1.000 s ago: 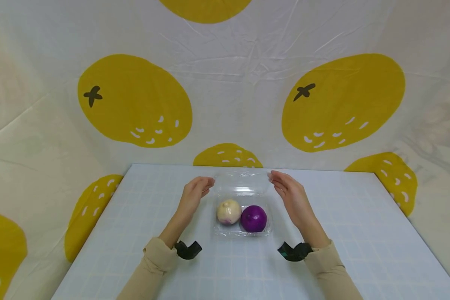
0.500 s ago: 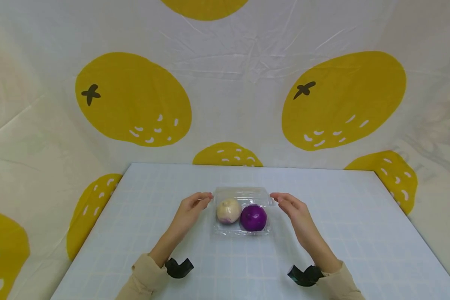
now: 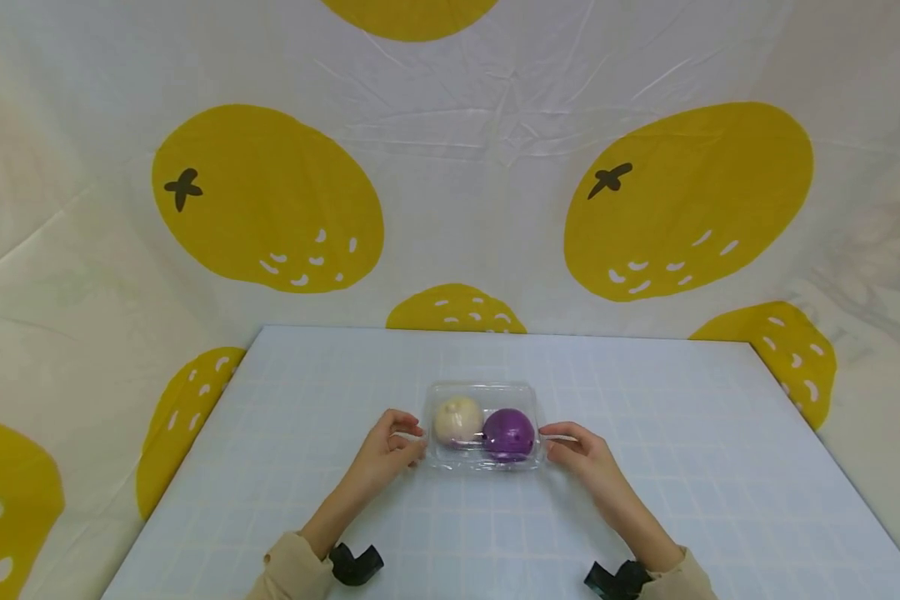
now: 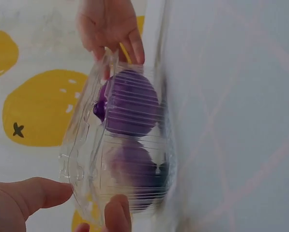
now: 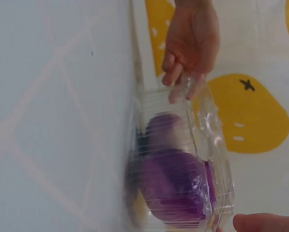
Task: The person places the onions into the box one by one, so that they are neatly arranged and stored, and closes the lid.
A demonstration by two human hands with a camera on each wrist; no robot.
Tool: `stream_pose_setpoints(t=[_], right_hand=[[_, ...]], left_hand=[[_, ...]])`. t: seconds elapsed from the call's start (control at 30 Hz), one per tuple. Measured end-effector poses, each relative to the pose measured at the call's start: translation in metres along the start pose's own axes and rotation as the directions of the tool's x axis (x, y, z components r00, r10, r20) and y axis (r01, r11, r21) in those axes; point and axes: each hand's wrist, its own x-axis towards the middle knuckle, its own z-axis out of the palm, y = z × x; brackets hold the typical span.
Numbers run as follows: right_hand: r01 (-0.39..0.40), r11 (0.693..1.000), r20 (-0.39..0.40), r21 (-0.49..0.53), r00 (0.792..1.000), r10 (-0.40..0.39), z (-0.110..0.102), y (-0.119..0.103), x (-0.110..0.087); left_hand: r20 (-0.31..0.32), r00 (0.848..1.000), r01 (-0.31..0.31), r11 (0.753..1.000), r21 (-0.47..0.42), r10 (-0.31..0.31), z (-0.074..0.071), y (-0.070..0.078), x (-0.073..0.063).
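Observation:
A clear plastic clamshell box [image 3: 450,463] sits mid-table with its lid down over the contents. Inside, a pale round vegetable [image 3: 458,419] with a purplish tinge lies at left, beside a shiny purple onion [image 3: 508,435]. My left hand [image 3: 381,450] holds the box's left edge, fingers bent. The right hand [image 3: 587,454] pinches the opposite edge between thumb and fingers. In the left wrist view, the left thumb [image 4: 42,193] meets the lid rim, with a narrow gap between lid and base. The right thumb [image 5: 265,223] is at the rim in the right wrist view.
A pale blue table [image 3: 307,375] with a faint grid carries the box. Behind it hangs a white cloth [image 3: 472,208] printed with large yellow fruit. Dark wrist mounts [image 3: 356,565] sit by both beige sleeves [image 3: 292,567].
The box's lid has swung from standing open at the back, forward and down over the two vegetables. Both hands have come toward the person along the box's sides with it.

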Motion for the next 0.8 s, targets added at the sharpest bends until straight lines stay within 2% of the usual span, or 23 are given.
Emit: stream_pose_setpoints(t=[0.07, 0.17, 0.33, 0.4, 0.47, 0.57, 0.63, 0.73, 0.8], right_hand=[[-0.001, 1.0, 0.015, 0.021, 1.0, 0.0, 0.0, 0.003, 0.0], [-0.012, 0.999, 0.041, 0.049, 0.999, 0.01, 0.0, 0.007, 0.001], [-0.06, 0.996, 0.062, 0.062, 0.997, 0.056, 0.001, 0.009, 0.003], [-0.09, 0.993, 0.098, 0.071, 0.992, 0.083, -0.001, 0.01, 0.004], [-0.117, 0.989, 0.173, 0.085, 0.98, 0.101, -0.002, 0.011, 0.005], [-0.148, 0.985, 0.284, 0.094, 0.952, 0.116, -0.004, 0.011, 0.005], [-0.153, 0.983, 0.328, 0.106, 0.938, 0.11, -0.004, 0.012, 0.006], [-0.144, 0.981, 0.335, 0.131, 0.937, 0.093, -0.003, 0.013, 0.006], [-0.135, 0.981, 0.325, 0.141, 0.942, 0.083, -0.002, 0.013, 0.007]], left_hand=[[0.02, 1.0, 0.011, 0.999, -0.034, -0.01, 0.002, -0.004, 0.0], [0.053, 0.998, 0.047, 0.998, -0.037, -0.045, 0.003, -0.009, -0.001], [0.156, 0.985, 0.092, 0.993, -0.07, -0.08, 0.003, -0.014, -0.003], [0.194, 0.976, 0.117, 0.989, -0.095, -0.097, 0.004, -0.015, -0.003], [0.225, 0.968, 0.143, 0.983, -0.115, -0.115, 0.005, -0.015, -0.003], [0.264, 0.953, 0.201, 0.963, -0.179, -0.149, 0.007, -0.016, -0.003], [0.28, 0.946, 0.232, 0.945, -0.231, -0.164, 0.008, -0.016, -0.003], [0.284, 0.943, 0.255, 0.923, -0.29, -0.172, 0.011, -0.016, -0.003], [0.27, 0.947, 0.258, 0.916, -0.306, -0.177, 0.013, -0.015, -0.003]])
